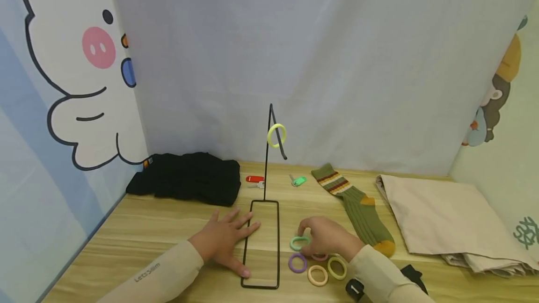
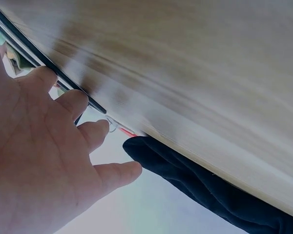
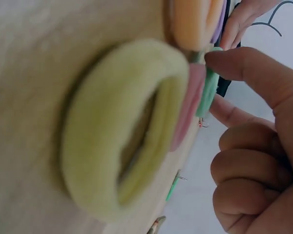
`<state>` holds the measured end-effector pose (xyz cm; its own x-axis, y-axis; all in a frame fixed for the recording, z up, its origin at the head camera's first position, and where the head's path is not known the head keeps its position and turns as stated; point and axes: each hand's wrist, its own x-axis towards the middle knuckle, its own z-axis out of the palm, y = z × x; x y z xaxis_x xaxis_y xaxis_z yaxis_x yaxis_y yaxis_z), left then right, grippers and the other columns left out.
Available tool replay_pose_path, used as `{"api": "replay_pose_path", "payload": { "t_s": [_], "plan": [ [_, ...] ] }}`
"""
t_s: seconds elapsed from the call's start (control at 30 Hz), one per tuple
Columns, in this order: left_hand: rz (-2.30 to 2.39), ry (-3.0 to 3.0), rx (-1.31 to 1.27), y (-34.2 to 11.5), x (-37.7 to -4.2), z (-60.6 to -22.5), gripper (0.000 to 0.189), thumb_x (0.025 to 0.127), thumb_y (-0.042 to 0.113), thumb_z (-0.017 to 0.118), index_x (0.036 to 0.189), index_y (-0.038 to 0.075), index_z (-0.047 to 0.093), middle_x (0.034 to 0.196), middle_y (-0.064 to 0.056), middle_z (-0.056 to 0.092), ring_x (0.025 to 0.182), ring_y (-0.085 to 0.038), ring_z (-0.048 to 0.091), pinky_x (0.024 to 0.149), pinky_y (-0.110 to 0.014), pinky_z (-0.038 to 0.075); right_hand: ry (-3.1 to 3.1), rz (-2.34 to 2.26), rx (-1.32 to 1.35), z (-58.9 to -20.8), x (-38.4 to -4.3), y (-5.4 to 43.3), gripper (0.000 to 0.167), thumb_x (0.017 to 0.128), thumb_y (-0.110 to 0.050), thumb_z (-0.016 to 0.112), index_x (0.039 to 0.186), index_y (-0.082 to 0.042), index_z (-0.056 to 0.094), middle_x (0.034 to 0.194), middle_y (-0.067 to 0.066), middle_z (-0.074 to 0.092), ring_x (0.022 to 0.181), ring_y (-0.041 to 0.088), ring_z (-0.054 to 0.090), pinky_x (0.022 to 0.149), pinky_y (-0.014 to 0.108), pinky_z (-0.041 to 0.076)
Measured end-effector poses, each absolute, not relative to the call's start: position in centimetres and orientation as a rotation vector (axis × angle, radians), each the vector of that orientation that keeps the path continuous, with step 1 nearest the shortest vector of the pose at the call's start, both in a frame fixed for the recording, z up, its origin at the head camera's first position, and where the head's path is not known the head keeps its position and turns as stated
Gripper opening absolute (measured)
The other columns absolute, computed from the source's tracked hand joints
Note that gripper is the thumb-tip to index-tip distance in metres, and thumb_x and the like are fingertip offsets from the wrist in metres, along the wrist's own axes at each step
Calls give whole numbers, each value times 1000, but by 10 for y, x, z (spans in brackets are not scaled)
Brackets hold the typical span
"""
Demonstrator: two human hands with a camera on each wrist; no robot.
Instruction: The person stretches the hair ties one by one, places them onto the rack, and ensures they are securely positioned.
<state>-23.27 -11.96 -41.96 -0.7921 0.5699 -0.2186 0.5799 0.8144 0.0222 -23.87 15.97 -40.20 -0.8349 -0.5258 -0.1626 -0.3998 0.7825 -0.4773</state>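
My left hand [image 1: 227,237] is spread flat with its fingers apart, its fingertips and thumb over the left bar of a black wire stand's base [image 1: 279,242]. In the left wrist view the fingertips lie right at that dark bar. My right hand [image 1: 327,238] pinches a mint-green hair tie [image 3: 208,92] between thumb and index finger, the other fingers curled in. Around it on the table lie a pink hair tie [image 3: 189,107], a purple one [image 1: 290,264], a peach one [image 1: 317,284] and a yellow-green one [image 3: 97,131]. A yellow hair tie [image 1: 268,137] hangs on the stand's upper arm.
Black folded cloth [image 1: 189,179] lies at the back left. Behind the stand are keys with a red tag [image 1: 254,179] and a green tag [image 1: 299,181]. A green striped sock [image 1: 362,214] and beige cloth [image 1: 446,219] lie to the right, with a black strap [image 1: 412,277] near my right sleeve.
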Motion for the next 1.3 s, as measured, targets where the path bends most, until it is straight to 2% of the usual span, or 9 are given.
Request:
{"api": "replay_pose_path", "payload": {
  "t_s": [0.13,0.23,0.33,0.57,0.7,0.83,1.07,1.2,1.3],
  "plan": [
    [-87,2783,885,-119,-233,-419,110,54,89,50,147,36,21,156,1,18,143,-32,15,103,-67,19,2744,-633,-721,-397,-236,160,25,73,-19,73,96,-12,64,62,-9,47,43,6,31,43,21,34],
    [-105,2785,880,-119,-233,-420,110,54,89,49,147,37,21,156,2,18,143,-31,15,103,-66,19,2753,-690,-731,-389,-231,160,26,76,-21,71,99,-12,62,50,-10,33,40,5,25,38,17,26],
    [-116,2784,875,-119,-233,-420,110,54,89,49,147,37,20,156,2,17,143,-31,15,103,-66,19,2772,-731,-778,-378,-224,159,27,78,-23,70,102,-12,61,45,-12,26,39,4,21,37,14,21],
    [-139,2778,862,-117,-233,-417,110,54,89,49,147,38,20,156,4,16,143,-30,14,104,-66,19,2860,-838,-969,-341,-197,151,26,79,-20,70,102,-13,60,45,-15,22,39,-3,14,37,11,17],
    [-143,2777,854,-116,-233,-416,110,54,89,49,147,38,20,156,4,16,143,-29,14,104,-65,19,2928,-966,-1235,-314,-179,146,27,75,-14,73,99,-14,61,47,-16,19,42,-9,9,37,9,17],
    [-136,2774,846,-116,-233,-415,110,54,89,49,147,38,20,156,3,16,143,-30,14,104,-65,19,2997,-1083,-1557,-287,-166,140,29,71,-11,75,96,-15,60,44,-11,19,46,-10,8,38,8,16],
    [-134,2765,837,-116,-233,-416,110,54,89,50,147,38,19,156,3,16,143,-30,14,104,-66,19,3202,-1159,-1982,-245,-160,129,22,82,-28,64,91,-9,61,45,-9,27,43,-4,18,39,9,18],
    [-130,2764,828,-116,-232,-416,110,54,89,51,147,38,19,156,4,16,143,-29,13,104,-66,18,3419,-1025,-2013,-228,-166,122,22,79,-26,65,91,-8,62,45,-9,28,40,-1,19,37,12,17],
    [-129,2764,825,-115,-232,-416,110,54,88,51,147,38,20,156,3,16,143,-29,13,104,-66,18,3554,-827,-1891,-223,-176,118,31,72,-24,71,97,-7,61,43,-8,29,38,0,17,35,14,17]
  ]
}}
